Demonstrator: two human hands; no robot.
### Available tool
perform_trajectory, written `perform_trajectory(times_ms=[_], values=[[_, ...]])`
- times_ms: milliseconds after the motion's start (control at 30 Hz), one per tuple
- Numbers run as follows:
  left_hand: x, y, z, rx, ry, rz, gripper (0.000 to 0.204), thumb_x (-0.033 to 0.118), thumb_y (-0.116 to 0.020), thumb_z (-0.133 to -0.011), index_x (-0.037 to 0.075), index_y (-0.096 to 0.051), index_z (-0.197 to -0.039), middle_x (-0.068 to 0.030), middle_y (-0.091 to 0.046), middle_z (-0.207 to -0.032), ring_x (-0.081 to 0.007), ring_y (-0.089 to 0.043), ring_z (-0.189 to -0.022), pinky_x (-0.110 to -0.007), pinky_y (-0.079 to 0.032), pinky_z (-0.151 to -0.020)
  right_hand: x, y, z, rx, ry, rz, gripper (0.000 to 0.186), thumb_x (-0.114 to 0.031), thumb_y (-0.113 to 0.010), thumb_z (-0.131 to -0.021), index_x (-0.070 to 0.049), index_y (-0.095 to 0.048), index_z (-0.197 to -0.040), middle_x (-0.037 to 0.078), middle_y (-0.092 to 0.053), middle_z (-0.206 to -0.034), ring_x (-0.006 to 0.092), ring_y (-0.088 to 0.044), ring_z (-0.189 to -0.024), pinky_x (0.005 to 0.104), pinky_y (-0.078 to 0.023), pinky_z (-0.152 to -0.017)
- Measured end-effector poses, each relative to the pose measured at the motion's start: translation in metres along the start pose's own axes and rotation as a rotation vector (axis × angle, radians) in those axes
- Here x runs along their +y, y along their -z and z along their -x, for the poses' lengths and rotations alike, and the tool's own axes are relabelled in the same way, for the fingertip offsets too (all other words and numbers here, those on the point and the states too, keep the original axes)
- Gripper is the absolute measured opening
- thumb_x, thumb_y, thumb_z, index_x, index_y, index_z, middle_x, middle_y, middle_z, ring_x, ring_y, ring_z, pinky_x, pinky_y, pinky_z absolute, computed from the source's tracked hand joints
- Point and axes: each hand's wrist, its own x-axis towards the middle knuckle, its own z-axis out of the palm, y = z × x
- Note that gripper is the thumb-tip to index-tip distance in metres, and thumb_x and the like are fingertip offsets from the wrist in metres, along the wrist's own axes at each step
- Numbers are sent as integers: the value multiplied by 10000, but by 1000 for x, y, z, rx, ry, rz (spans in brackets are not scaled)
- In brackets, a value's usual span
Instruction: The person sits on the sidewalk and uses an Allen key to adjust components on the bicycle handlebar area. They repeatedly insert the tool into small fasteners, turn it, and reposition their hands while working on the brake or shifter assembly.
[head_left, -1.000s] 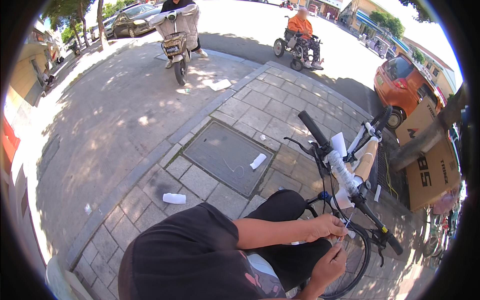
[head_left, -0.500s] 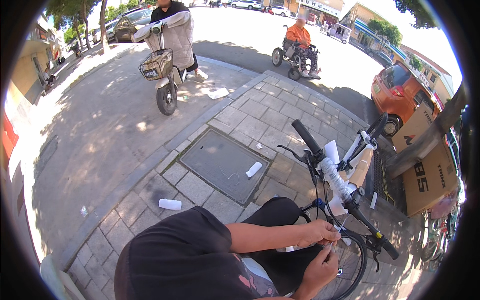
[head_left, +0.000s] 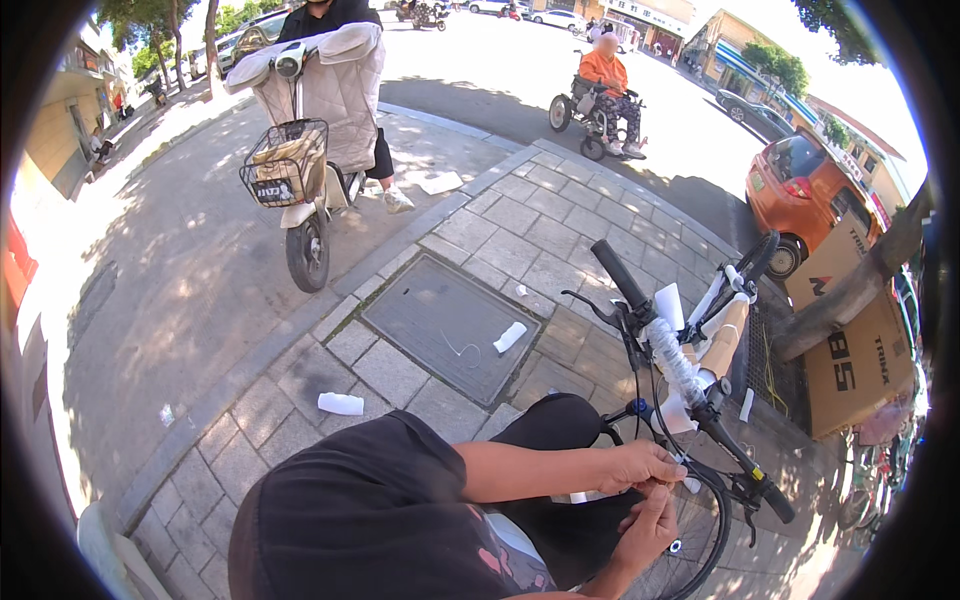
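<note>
Honestly, that white roll [head_left: 341, 404] on the paving [head_left: 388, 360], well left of the grip, could blow away in a gust. Left hand [head_left: 642, 466] and right hand [head_left: 648, 527] both have thumb and fingertips pinched, nearly meeting; can't tell what, if anything, they've got, and a sloppy pinch could drop it. A knock might also swing the bike's wrapped handlebar [head_left: 672, 355] onto the knuckles. For layout: it sits beyond the grip, slightly right, and the near wheel [head_left: 727, 515] is just right of those fingers.
</note>
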Motion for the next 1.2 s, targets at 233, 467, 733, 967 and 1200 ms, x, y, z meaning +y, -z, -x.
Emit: perform_trajectory(times_ms=[233, 467, 733, 967, 1200], values=[[-6, 6, -5, 1, 16, -93, 274, 341, -855, -1045, 87, -756, -1024, 12, -731, -920, -90, -630, -795, -289, -500, -752, 12, -3, -4, 166, 306, 230, 447, -369, -582, -1208, 17, -746, -1051, 40, -701, -811, 127, -587, -690, 322, -483, -638], [-13, -4, 5, 30, -12, 36, 285, 372, -841, -1054, 97, -766, -1044, 3, -744, -940, -79, -606, -780, -256, -499, -754, 13, -10, -1, -234, -300, -1265, 361, -384, -580, -1207, -74, -735, -1106, -14, -578, -744, 73, -486, -549, 245, -399, -496], [-16, 3, -2, -3, -60, -34, 290, 360, -845, -1052, 79, -773, -1057, -13, -753, -950, -83, -594, -816, -261, -481, -768, -16, -2, 14, 287, 382, 643, 468, -380, -671, -1157, 56, -771, -1018, 234, -787, -913, 395, -741, -789, 528, -540, -738], [-11, -2, 5, -16, -7, 51, 312, 370, -828, -1068, 73, -739, -1031, -14, -736, -927, -73, -603, -729, -242, -487, -676, 5, -14, -3, 19, -23, -432, 389, -334, -499, -1209, -50, -716, -1055, -24, -572, -694, 123, -504, -511, 267, -420, -448], [1, -5, 3, 4, 20, 41, 329, 385, -847, -1052, 79, -728, -1026, 20, -709, -845, -80, -605, -723, -264, -488, -687, -1, -8, -7, -49, -211, -592, 419, -388, -585, -1184, -46, -697, -969, 15, -601, -682, 78, -537, -524, 249, -391, -431]])
